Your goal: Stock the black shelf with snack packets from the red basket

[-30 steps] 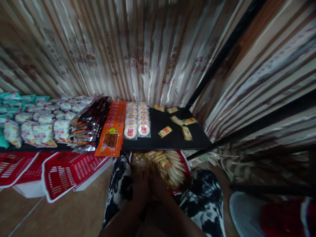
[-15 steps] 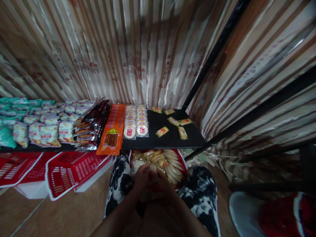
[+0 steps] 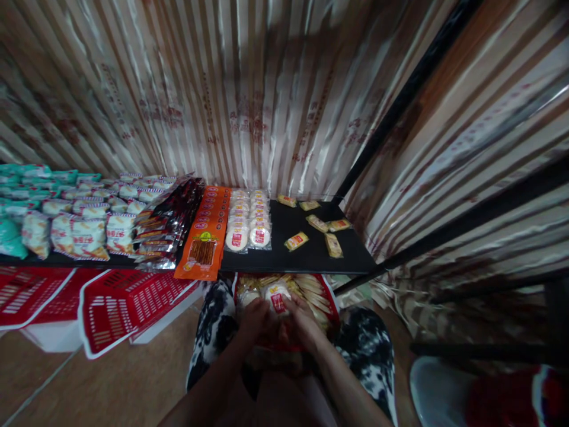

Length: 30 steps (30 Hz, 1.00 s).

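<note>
Between my two hands is a round white wrapped cracker (image 3: 277, 296) with a red label facing up. My left hand (image 3: 255, 318) grips its left edge, and my right hand (image 3: 302, 317) grips the right edge, fingers closed. Just beneath them, a red basket (image 3: 334, 299) sits between my knees, filled with wrapped snacks (image 3: 313, 293). On the black shelf (image 3: 267, 260) ahead, similar round white crackers (image 3: 259, 234) stand in two rows. Several small yellow packets (image 3: 296, 240) lie scattered to their right.
Left along the shelf come an orange snack bag (image 3: 202, 237), dark packets (image 3: 164, 231), white packets (image 3: 89, 234) and teal packets (image 3: 11, 237). Red baskets (image 3: 133, 308) stand under the shelf at left. Black poles (image 3: 400, 112) slant at right, near a grey stool-like object (image 3: 438, 388).
My hands have spread slightly apart, and the cracker between them now shows its red label. The view has shifted a little.
</note>
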Each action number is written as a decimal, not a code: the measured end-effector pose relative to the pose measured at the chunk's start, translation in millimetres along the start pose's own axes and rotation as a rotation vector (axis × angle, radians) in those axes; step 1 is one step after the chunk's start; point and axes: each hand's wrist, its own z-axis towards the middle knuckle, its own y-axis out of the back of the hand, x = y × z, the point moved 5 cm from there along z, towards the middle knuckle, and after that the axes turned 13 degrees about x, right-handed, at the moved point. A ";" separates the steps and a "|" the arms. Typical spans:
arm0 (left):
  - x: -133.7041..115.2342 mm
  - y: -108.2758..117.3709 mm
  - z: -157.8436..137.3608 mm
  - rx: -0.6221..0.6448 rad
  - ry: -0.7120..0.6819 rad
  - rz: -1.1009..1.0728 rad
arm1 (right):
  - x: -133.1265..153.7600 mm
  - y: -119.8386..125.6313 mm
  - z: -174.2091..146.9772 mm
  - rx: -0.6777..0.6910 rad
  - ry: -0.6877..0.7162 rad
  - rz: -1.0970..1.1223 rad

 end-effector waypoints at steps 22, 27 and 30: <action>-91.8 38.9 35.5 -0.393 -0.408 0.524 | 67.7 4.1 98.1 -0.126 0.157 -0.704; -91.8 36.7 45.5 -0.432 -0.438 0.694 | 78.0 -0.4 112.4 -0.185 0.130 -0.833; -92.5 34.6 47.6 -0.416 -0.448 0.774 | 78.9 -1.4 118.9 -0.204 0.099 -0.926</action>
